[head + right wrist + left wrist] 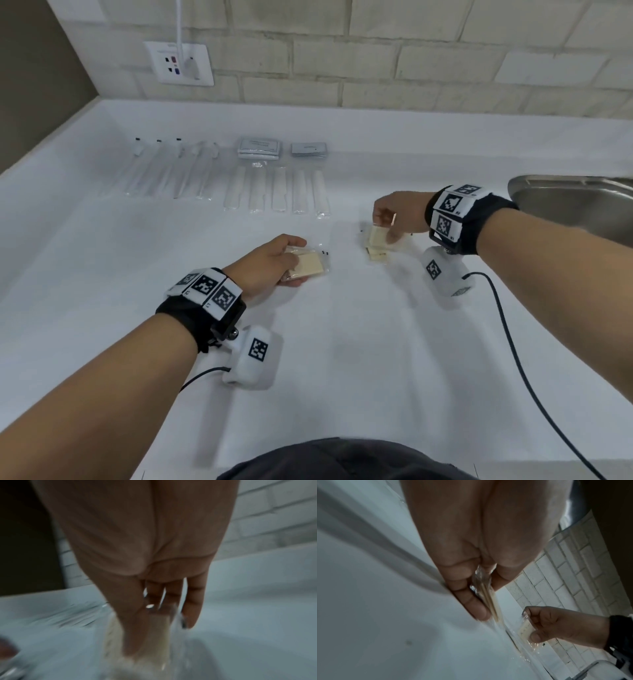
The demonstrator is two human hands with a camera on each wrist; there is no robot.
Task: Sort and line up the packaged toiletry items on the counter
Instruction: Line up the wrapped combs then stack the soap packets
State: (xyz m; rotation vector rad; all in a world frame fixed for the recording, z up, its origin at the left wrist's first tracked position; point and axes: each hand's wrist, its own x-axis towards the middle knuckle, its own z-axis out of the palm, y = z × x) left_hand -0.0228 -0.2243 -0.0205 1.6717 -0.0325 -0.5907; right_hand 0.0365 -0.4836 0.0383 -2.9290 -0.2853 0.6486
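Observation:
My left hand grips a small stack of cream packets in clear wrap, low over the white counter. In the left wrist view the left hand has thumb and fingers closed on the stack's edges. To the right, my right hand pinches one cream packet, lifted just above another cream packet lying on the counter. The left wrist view shows the right hand holding its packet. The right wrist view is blurred: fingers around a pale packet.
At the back lie rows of several clear long packets and several white packets, with two stacks of grey sachets behind them. A steel sink sits at the right. A black cable trails from my right wrist.

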